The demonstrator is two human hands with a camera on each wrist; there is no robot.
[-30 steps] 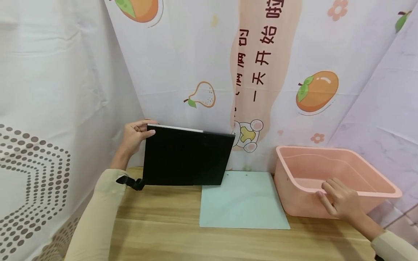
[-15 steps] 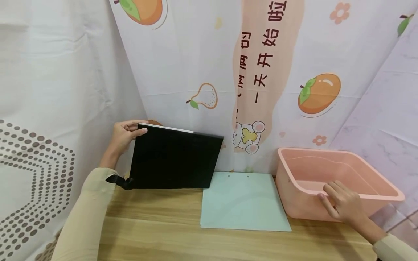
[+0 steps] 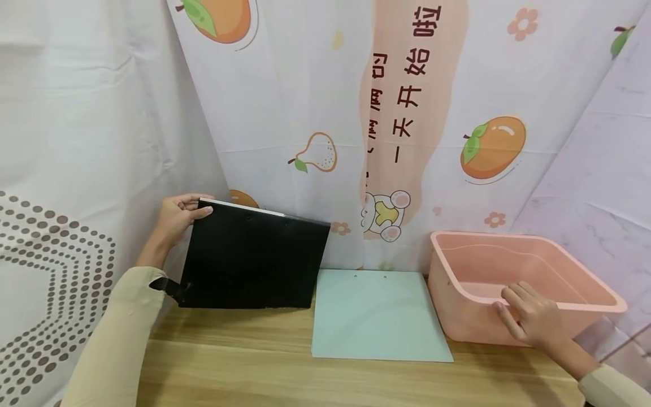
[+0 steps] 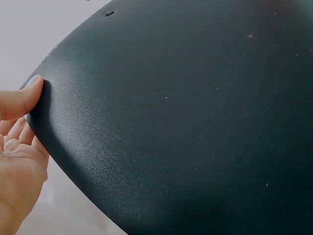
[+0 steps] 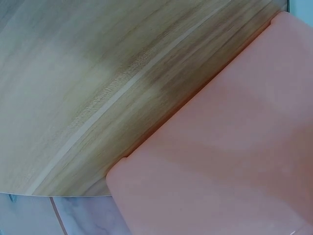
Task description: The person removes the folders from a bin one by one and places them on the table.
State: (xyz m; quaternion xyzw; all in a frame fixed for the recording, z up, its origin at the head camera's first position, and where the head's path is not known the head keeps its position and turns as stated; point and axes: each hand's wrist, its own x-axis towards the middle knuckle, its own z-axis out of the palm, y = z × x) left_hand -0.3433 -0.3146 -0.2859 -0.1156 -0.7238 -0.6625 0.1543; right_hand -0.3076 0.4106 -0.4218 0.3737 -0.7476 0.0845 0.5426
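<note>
A thin, flat black board [image 3: 254, 260], with a pale strip along part of its top edge and small rivets below it, stands tilted near the back of the table. My left hand [image 3: 175, 217] pinches its upper left corner; the left wrist view shows the thumb [image 4: 22, 98] on the black face and the other fingers behind. A mint-green board [image 3: 381, 316] with two small rivets lies flat to the right. My right hand [image 3: 531, 316], loosely curled, is at the near rim of the pink tub [image 3: 447, 305]. Contact there is unclear, and the right wrist view does not show that hand.
The pink tub stands at the right, beside the mint board. A printed curtain [image 3: 305, 85] hangs behind the table, and a white one [image 3: 102, 113] hangs close to the left arm. Bare wood [image 3: 229, 362] runs along the front of the table.
My left hand has carried the black board left and slightly nearer, off the mint board, whose left back corner is now uncovered. My right hand has stayed at the tub's rim.
</note>
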